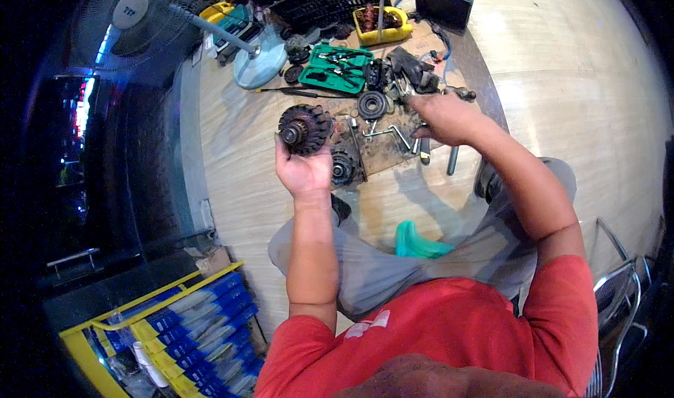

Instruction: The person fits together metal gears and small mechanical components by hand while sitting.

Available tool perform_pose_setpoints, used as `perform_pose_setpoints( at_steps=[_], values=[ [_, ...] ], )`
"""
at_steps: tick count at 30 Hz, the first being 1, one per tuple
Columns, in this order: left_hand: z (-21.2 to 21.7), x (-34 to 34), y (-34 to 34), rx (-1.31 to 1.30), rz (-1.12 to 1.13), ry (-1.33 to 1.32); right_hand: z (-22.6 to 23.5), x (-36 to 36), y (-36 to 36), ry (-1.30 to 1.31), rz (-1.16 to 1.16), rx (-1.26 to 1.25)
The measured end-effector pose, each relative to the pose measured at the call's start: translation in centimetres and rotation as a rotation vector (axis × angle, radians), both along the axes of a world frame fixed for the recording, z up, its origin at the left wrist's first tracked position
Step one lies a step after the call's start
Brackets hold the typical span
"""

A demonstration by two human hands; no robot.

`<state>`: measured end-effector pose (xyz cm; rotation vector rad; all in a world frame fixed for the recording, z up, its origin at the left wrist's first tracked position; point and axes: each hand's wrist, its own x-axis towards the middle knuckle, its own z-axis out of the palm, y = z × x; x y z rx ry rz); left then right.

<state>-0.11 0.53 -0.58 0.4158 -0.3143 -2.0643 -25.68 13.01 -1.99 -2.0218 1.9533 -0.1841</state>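
Left hand [303, 170] grips a finned rotor [305, 128]; right hand [442, 117] reaches among parts beyond, seemingly closing on a tool—next needs fitting.

Finned rotor [305, 128] — dark, greasy metal; floor [576, 82] — glossy wood, approx.

The left hand [303, 170] grips a dark finned wheel [305, 128] and holds it raised above the wooden floor [239, 166]. The right hand [442, 117] reaches among metal tools [393, 136] lying on a brown board [382, 155]. A green tool case [335, 68] lies open beyond the board, beside a fan base [258, 64].
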Motion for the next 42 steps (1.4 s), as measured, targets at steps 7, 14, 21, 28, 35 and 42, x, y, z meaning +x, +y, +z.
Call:
perform_pose_setpoints(
  at_steps=[7, 14, 21, 28, 35, 42],
  values=[
    [-1.4, -1.6, 1.6, 0.061, -0.097, -0.168, 1.8, 4.8, -1.5, -0.519, 0.029, -0.110],
    [-2.3, -1.5, 1.5, 0.054, -0.215, -0.187, 0.8, 4.1, -2.2, -0.499, -0.032, -0.150],
    [-2.5, -0.9, 1.1, -0.035, -0.352, -0.178, 0.5, 2.5, -2.2, -0.353, -0.139, -0.411],
    [-3.1, -1.0, 0.7, -0.061, -0.248, -0.325, 3.2, 0.8, -1.6, -0.325, -0.118, -0.481],
    [-1.1, -0.7, -0.5, 0.089, 0.095, -0.311, 5.3, 1.8, 0.5, -0.346, 0.034, -0.369],
    [0.5, 0.2, -2.2, 0.107, 0.232, -0.170, 2.3, 2.3, 0.5, -0.191, -0.021, -0.224]
  ],
)
